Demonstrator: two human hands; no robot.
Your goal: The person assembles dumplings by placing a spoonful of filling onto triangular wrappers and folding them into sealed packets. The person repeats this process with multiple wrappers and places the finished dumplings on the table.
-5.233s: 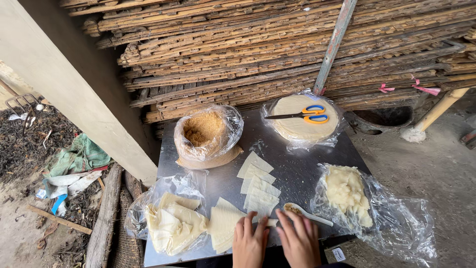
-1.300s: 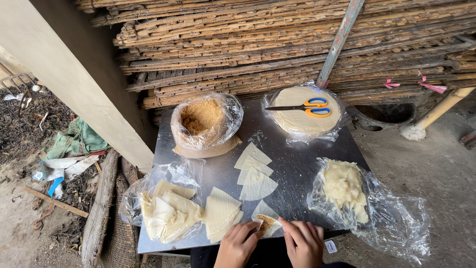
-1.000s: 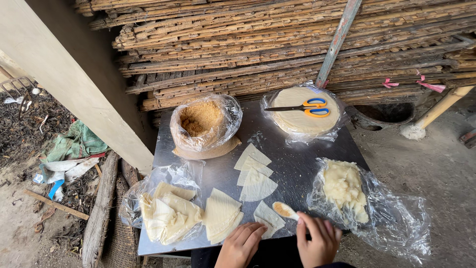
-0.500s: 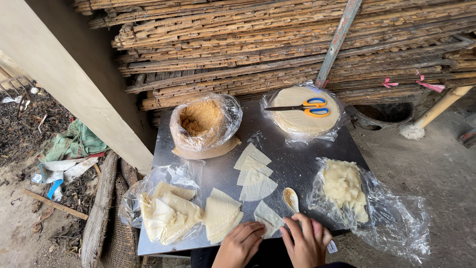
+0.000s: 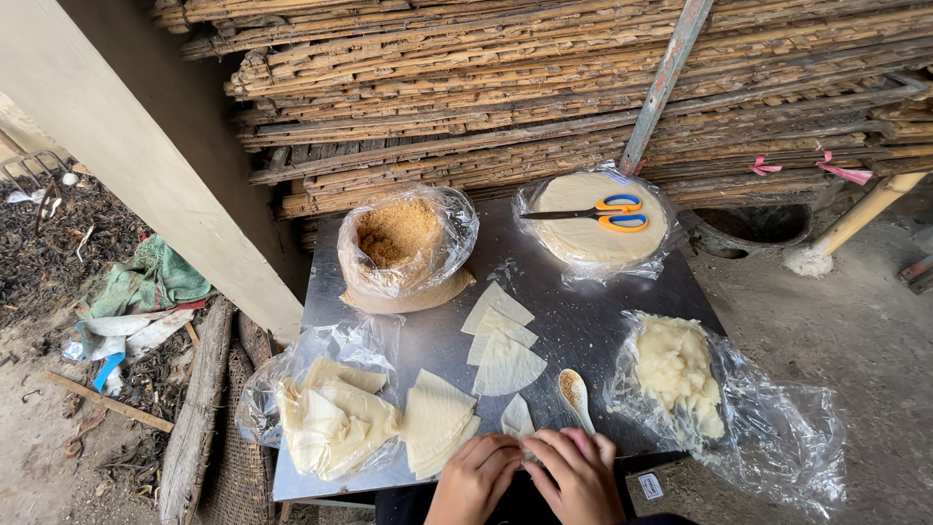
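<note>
both hands at near edge of metal table [image 5: 593, 321], side by side, fingers curled down & meeting over one small wrapper wedge [image 5: 517, 418]

left hand [image 5: 474, 477] knuckles up, fingertips bent onto lower end of wedge; right hand [image 5: 577, 475] just beside, fingers [image 5: 559, 449] folded over same spot, touching left fingertips. looks like pinching/folding the wedge between both, exact grip hidden under fingers – cannot tell for sure

wedge pale, thin, pointed end away from body, only upper part showing

small spoon [image 5: 574, 394] w/ brown filling in bowl lying on table just right of wedge, handle toward right hand, not held

stack of cut wedges [image 5: 435, 422] left of hands; more folded pale sheets in clear bag [image 5: 326, 423] at near-left corner

three loose wedges [image 5: 501, 335] fanned mid-table, apart from hands

far left: bag of brown crumbly filling [image 5: 400, 238], open top. far right: round stack of wrappers in plastic [image 5: 595, 226], orange-handled scissors [image 5: 598, 211] lying on top

right side: pale soft lumps on clear plastic sheet [image 5: 677, 367], sheet hanging past table edge

behind table: stacked bamboo slats [image 5: 544, 87], rusty metal bar [image 5: 666, 78] leaning across
</note>
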